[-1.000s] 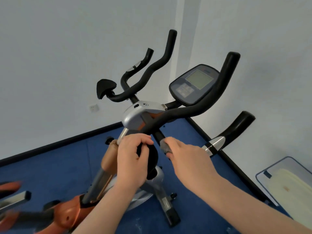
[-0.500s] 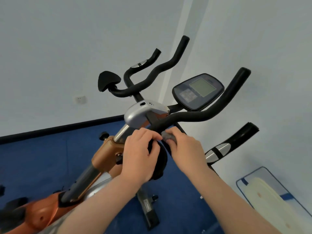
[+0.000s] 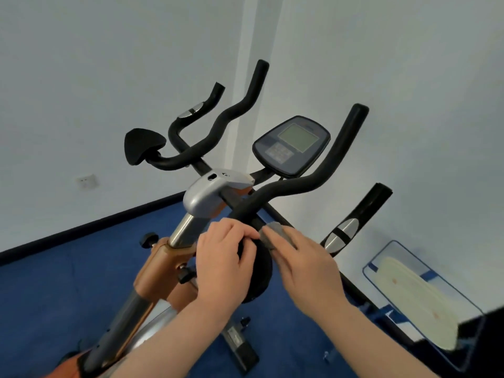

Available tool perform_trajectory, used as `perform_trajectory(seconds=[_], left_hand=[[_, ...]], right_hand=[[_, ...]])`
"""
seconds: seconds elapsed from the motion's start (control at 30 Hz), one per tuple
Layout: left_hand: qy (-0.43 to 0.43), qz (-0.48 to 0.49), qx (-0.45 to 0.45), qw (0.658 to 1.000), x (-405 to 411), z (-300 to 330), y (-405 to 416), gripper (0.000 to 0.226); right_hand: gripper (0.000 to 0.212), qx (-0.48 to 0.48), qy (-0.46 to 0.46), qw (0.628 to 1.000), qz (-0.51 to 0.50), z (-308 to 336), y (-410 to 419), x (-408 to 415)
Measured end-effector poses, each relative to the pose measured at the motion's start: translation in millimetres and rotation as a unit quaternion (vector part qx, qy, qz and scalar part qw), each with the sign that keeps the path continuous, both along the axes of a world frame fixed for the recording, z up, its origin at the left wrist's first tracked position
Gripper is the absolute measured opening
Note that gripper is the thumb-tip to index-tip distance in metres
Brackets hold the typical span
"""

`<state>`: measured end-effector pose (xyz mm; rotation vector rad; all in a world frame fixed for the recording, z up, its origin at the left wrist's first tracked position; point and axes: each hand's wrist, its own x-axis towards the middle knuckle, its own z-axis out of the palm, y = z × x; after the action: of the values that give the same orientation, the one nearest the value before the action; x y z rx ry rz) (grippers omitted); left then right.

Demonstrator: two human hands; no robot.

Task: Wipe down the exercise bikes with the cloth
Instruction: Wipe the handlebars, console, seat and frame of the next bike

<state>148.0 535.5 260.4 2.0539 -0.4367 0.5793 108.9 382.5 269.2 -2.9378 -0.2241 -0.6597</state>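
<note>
The exercise bike [image 3: 174, 257] stands centre scene on the blue floor [image 3: 54, 290], its handlebar [image 3: 300, 184] reaching toward the far white walls [image 3: 109, 77]. The console [image 3: 291, 145] sits far right of centre. A mirror panel [image 3: 414, 293] leans low against the right wall. My left hand [image 3: 223, 266] curls round the near black pad [image 3: 259, 271]. My right hand [image 3: 308, 266] pinches the grey cloth [image 3: 278, 234] against the handlebar's near end, which my hands partly hide.

An orange-and-silver exercise bike with black foam handlebars [image 3: 294, 186] stands mid-frame on blue floor, its grey console tilted at upper right. A small grey cloth [image 3: 275, 234], bunched, lies against the near black elbow pad at centre.
</note>
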Motion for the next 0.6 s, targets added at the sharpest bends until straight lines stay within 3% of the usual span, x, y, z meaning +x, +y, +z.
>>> perform_trajectory(seconds=[0.13,0.3,0.4,0.47,0.6], left_hand=[[0.000,0.004,0.003,1.000,1,-2,0,0.022],[-0.018,-0.005,0.017,1.000,2,-4,2,0.023],[-0.009,0.004,0.022,1.000,3,-6,2,0.017],[-0.008,0.004,0.021,1.000,4,-9,2,0.016],[-0.020,-0.002,0.018,1.000,5,-9,1,0.017]], right_hand=[[0.029,0.059,-0.032,0.993,-0.098,0,11,18],[0.025,-0.084,-0.151,0.983,0.068,-10,-41,-4],[0.024,0.004,-0.218,0.976,-0.003,-5,-76,-4],[0.024,0.101,-0.203,0.974,-0.014,-12,-62,-5],[0.025,-0.041,-0.123,0.982,0.136,-11,-66,-6]])
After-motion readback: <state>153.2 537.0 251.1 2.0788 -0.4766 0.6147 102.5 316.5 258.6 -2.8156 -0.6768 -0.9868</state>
